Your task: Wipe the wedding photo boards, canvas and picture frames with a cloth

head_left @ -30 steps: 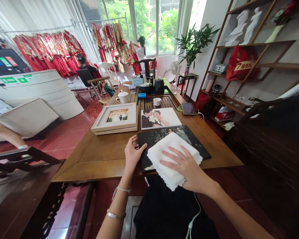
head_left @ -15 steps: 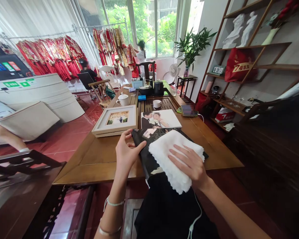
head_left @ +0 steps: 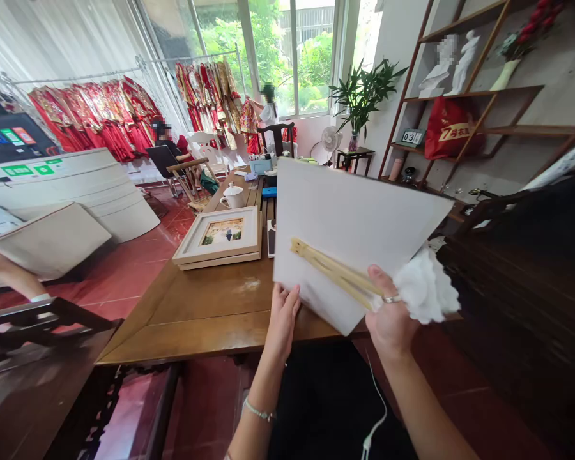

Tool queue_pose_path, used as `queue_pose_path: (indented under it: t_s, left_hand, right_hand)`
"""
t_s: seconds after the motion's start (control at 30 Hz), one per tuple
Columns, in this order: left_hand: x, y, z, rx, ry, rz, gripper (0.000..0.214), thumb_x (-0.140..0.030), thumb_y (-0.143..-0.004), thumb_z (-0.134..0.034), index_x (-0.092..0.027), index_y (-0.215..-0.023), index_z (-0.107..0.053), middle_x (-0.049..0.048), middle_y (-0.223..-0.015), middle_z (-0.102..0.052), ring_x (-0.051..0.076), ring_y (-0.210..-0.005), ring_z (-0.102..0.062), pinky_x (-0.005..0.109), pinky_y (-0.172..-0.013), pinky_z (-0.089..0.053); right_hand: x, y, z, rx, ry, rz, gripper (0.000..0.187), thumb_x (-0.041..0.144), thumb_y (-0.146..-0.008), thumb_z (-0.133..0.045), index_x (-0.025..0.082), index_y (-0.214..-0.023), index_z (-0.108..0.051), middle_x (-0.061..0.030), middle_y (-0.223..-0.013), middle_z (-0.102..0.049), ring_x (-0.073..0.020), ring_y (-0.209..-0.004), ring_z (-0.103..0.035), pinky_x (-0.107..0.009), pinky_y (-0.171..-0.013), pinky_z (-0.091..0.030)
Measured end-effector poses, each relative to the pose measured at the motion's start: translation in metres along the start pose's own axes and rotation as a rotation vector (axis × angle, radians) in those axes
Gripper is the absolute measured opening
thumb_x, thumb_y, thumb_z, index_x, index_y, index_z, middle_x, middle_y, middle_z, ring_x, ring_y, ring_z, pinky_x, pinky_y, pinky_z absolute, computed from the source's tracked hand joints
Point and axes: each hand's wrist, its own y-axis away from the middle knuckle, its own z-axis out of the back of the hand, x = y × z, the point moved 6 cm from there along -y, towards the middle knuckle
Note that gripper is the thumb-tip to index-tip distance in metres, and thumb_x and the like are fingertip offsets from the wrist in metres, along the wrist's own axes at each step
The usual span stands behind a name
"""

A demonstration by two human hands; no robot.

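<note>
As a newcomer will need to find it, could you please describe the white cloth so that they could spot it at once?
Start at the brown wooden table and find the large pale panel tilted up over its near end. At the panel's lower right, bunched at the person's right hand, is the cloth. Its soft, crumpled white folds set it apart from the flat panel.

Near the left edge of the shelf unit point(head_left: 512, 130), we read "03" on a flip display point(head_left: 412, 137), its last figure blurred, and "7号衣" on the red bag point(head_left: 453, 121) beside it; we cannot read the green signs point(head_left: 18, 170) on the white counter point(head_left: 103, 191).
</note>
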Motion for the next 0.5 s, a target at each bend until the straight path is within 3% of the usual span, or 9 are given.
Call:
queue_pose_path:
  t_s: [0.07, 0.17, 0.27, 0.37, 0.5]
  left_hand:
    - [-0.003, 0.006, 0.002, -0.004, 0.037, -0.036, 0.067, -0.044, -0.087, -0.056, -0.034, -0.142, -0.020, 0.0093, -0.137, -0.053, 0.020, -0.123, -0.055, 0.032, -0.091, -0.054]
    - [-0.014, 0.011, 0.017, -0.093, 0.124, -0.104, 0.055, -0.043, -0.085, -0.059, -0.026, -0.133, -0.039, 0.0110, -0.129, -0.060, 0.021, -0.118, -0.059, 0.029, -0.088, -0.054]
    - [-0.019, 0.009, 0.037, -0.233, 0.178, -0.121, 0.044, -0.044, -0.082, -0.060, -0.020, -0.118, -0.053, 0.0117, -0.118, -0.067, 0.020, -0.104, -0.065, 0.028, -0.083, -0.055]
    - [-0.022, 0.001, 0.049, -0.288, 0.142, -0.094, 0.042, -0.047, -0.079, -0.062, -0.018, -0.110, -0.058, 0.0105, -0.111, -0.069, 0.020, -0.092, -0.068, 0.028, -0.075, -0.056]
    - [-0.027, -0.012, 0.059, -0.243, 0.081, -0.027, 0.047, -0.048, -0.069, -0.071, -0.014, -0.100, -0.063, 0.0091, -0.090, -0.073, 0.021, -0.079, -0.069, 0.030, -0.066, -0.055]
  right_hand:
    - [0.006, -0.003, -0.003, -0.196, -0.250, -0.061, 0.057, 0.040, -0.089, -0.047, 0.024, -0.142, -0.036, -0.0062, -0.130, -0.058, -0.0276, -0.124, -0.051, -0.052, -0.100, -0.048]
    - [-0.002, -0.004, -0.015, -0.321, -0.513, -0.231, 0.068, 0.040, -0.084, -0.057, 0.026, -0.145, -0.029, -0.0061, -0.137, -0.052, -0.0265, -0.122, -0.053, -0.049, -0.096, -0.052]
    - [-0.023, -0.001, -0.023, -0.277, -0.525, -0.369, 0.068, 0.048, -0.086, -0.055, 0.023, -0.144, -0.029, -0.0082, -0.139, -0.051, -0.0270, -0.125, -0.050, -0.048, -0.094, -0.054]
    - [-0.052, 0.012, -0.019, -0.152, -0.494, -0.510, 0.065, 0.055, -0.087, -0.050, 0.021, -0.141, -0.035, -0.0096, -0.137, -0.053, -0.0277, -0.124, -0.050, -0.049, -0.095, -0.053]
    - [-0.098, 0.037, 0.016, -0.029, -0.393, -0.646, 0.062, 0.056, -0.087, -0.048, 0.018, -0.135, -0.045, -0.0133, -0.130, -0.059, -0.0311, -0.110, -0.061, -0.052, -0.092, -0.054]
